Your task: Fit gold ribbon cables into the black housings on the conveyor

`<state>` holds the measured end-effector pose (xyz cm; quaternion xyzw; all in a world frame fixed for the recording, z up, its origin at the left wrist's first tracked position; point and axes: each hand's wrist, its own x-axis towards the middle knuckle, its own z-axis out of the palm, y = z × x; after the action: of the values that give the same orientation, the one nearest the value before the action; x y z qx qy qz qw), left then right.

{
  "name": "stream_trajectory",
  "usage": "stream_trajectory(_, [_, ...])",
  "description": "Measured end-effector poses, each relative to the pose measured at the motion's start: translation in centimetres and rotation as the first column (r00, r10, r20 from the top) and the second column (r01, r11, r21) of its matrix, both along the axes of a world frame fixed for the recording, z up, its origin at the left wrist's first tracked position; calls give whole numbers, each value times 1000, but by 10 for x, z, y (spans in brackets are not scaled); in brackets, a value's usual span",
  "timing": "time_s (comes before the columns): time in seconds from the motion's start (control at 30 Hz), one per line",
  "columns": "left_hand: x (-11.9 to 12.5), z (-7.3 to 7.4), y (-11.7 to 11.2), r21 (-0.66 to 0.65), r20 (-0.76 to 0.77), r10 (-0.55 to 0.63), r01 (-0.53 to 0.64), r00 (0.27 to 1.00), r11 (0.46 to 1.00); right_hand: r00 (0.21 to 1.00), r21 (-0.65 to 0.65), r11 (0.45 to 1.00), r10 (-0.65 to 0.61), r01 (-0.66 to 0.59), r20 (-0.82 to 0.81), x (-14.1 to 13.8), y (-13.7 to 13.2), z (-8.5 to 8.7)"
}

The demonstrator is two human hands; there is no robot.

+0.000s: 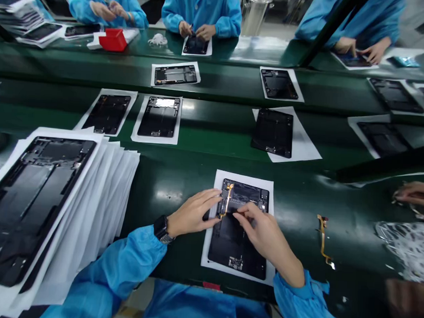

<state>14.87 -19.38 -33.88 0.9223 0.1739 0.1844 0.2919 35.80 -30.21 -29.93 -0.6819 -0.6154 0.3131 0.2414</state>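
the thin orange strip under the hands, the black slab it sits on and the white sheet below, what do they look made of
Thin orange strip: seemingly a flexible plastic-film circuit, flat and ribbon-like with bends. The left hand and right hand touch it.

Black slab: probably a moulded plastic or metal tablet housing, matte, with recessed compartments; which one is unclear.

White sheet: likely paper, thin, flat and matte.

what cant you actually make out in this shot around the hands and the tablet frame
Head view only:
- Whether the left hand pinches the orange flex cable or only presses it: fingers cover the contact.
- The tablet frame middle: hidden under the right hand.
- Connector detail at the frame's bottom: too small.
- Another person's hand: cut by the right edge, blurred.
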Motion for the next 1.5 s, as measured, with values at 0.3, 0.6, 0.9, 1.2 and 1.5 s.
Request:
stream_trajectory(0.3, [-1,-4,3,-4,-31,-47,47,998,999,901,-48,983,180,-175,395,-31,6,0])
stream_trajectory(0.6, [-2,-8,2,12,-17,-34,34,999,999,946,20,999,38,-47,321,-39,4,-8])
stream_trajectory(0.9, [-3,-9,2,7,-17,-30,31,999,1000,984,75,993,-97,86,152,-43,-8,-11])
stream_trajectory(1.2, [-1,-10,0,13,-15,-30,30,999,999,855,90,988,63,-127,514,-57,4,-9])
stream_trajectory(1.5, [-2,-13,-1,28,-12,-18,19,1000,999,794,26,994,71,-108,604,-50,3,-2])
